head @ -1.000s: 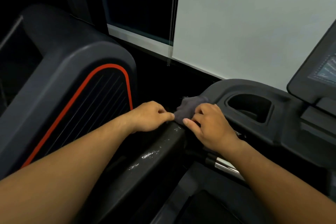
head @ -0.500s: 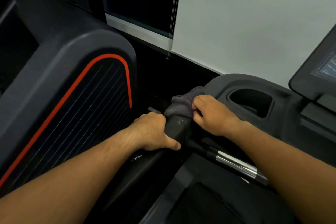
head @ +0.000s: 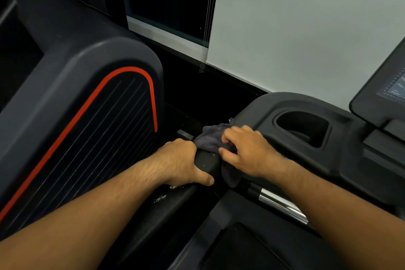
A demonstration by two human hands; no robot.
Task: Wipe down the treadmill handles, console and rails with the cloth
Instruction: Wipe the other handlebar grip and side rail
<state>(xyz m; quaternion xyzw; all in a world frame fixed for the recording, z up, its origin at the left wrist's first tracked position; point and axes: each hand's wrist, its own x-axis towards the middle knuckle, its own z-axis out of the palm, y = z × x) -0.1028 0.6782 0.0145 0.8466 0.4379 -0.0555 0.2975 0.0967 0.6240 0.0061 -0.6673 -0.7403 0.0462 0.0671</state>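
A dark grey cloth (head: 209, 141) is bunched over the top end of the treadmill's black left handrail (head: 206, 162), where the rail meets the console deck (head: 258, 114). My right hand (head: 245, 153) presses down on the cloth and grips it. My left hand (head: 184, 160) is wrapped around the rail just below the cloth, thumb on the inner side. White smudges (head: 162, 197) mark the rail further down. The console screen (head: 390, 87) rises at the far right.
A cup holder (head: 304, 127) is sunk into the deck right of my right hand. A chrome grip bar (head: 282, 204) runs under my right forearm. A neighbouring machine (head: 87, 116) with a red stripe stands close on the left. Blind cords (head: 207, 28) hang by the wall.
My left hand has left the cloth, slid down and closed around the rail. My right hand has stayed on the cloth at the rail's top, and a fold now hangs on the rail's inner side.
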